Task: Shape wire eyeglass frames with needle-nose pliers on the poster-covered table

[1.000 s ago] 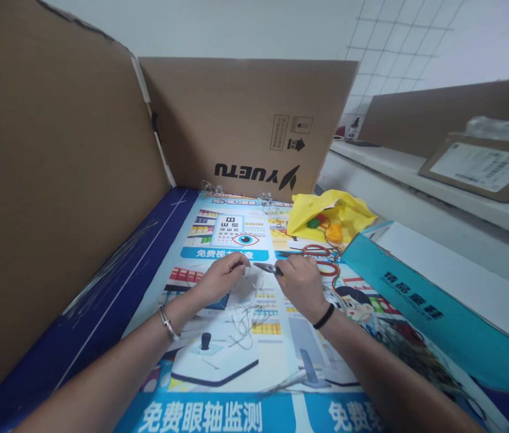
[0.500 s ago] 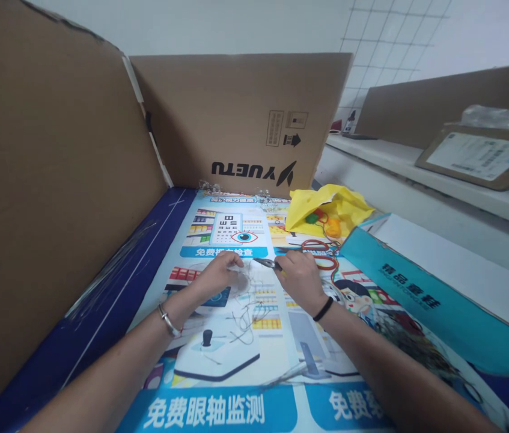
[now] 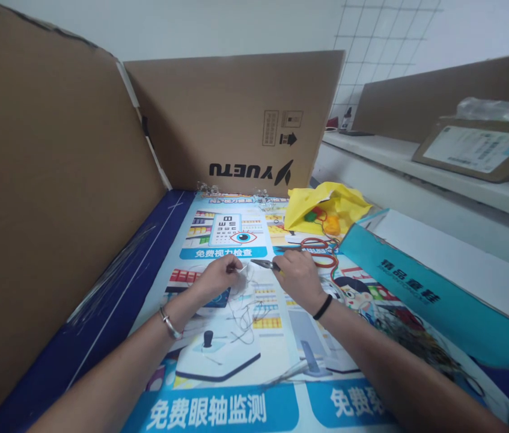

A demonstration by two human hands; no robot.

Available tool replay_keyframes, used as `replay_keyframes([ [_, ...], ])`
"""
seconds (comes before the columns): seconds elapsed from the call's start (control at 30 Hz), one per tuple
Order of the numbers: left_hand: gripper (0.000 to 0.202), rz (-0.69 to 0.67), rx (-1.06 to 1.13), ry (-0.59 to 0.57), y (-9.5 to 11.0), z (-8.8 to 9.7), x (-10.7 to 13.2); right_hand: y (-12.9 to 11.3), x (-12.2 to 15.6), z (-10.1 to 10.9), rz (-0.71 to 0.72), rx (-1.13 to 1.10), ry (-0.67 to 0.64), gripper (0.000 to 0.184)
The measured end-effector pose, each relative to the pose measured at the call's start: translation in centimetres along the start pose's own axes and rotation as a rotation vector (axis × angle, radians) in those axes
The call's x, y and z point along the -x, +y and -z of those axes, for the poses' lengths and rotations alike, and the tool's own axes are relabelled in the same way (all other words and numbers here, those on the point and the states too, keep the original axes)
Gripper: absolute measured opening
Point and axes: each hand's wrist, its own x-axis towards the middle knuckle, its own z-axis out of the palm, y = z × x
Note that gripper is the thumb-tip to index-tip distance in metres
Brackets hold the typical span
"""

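Note:
My right hand (image 3: 298, 275) is closed around a pair of pliers (image 3: 263, 263), whose dark pointed jaws stick out toward the left. Facing it, my left hand (image 3: 220, 276) pinches a thin pale wire (image 3: 244, 268) near the plier tips; whether the jaws touch the wire I cannot tell. Loose bent wires (image 3: 249, 313) lie on the printed sheet just below both hands. Beyond my right hand rest orange-handled scissors (image 3: 320, 252), their dark blades pointing left.
A yellow bag (image 3: 357, 201) with coloured yarn (image 3: 332, 225) lies at the back right, beside a teal box (image 3: 398, 285). Straight wires (image 3: 110, 279) run along the left edge. Cardboard panels (image 3: 227, 114) wall the left and back. More tangled wire (image 3: 434, 343) sits right of my forearm.
My left fingers have closed into a pinch, and a short wire now shows between them and the pliers. The view has shifted slightly; the right hand keeps its grip.

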Motion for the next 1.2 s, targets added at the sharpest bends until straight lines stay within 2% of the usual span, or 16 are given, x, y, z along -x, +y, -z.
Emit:
replay_keyframes([
  [0.2,0.021,-0.051,0.015,-0.02,0.4,-0.1,0.1,-0.1,0.1,0.0,0.017,-0.006,0.0,0.008],
  [0.53,0.019,-0.004,0.064,-0.079,1.4,-0.4,0.4,-0.3,-0.1,0.3,0.045,0.025,-0.016,0.009],
  [0.73,0.021,-0.042,0.028,-0.035,1.4,-0.3,0.5,-0.4,0.0,0.2,0.055,0.025,-0.023,0.007],
  [1.03,0.025,0.08,0.118,-0.056,3.1,-0.5,1.0,-0.4,0.0,0.3,0.063,0.015,0.002,0.007],
  [1.2,0.026,0.138,0.244,-0.129,3.4,-0.7,1.2,-0.5,0.0,0.4,0.09,0.019,0.021,0.009],
])
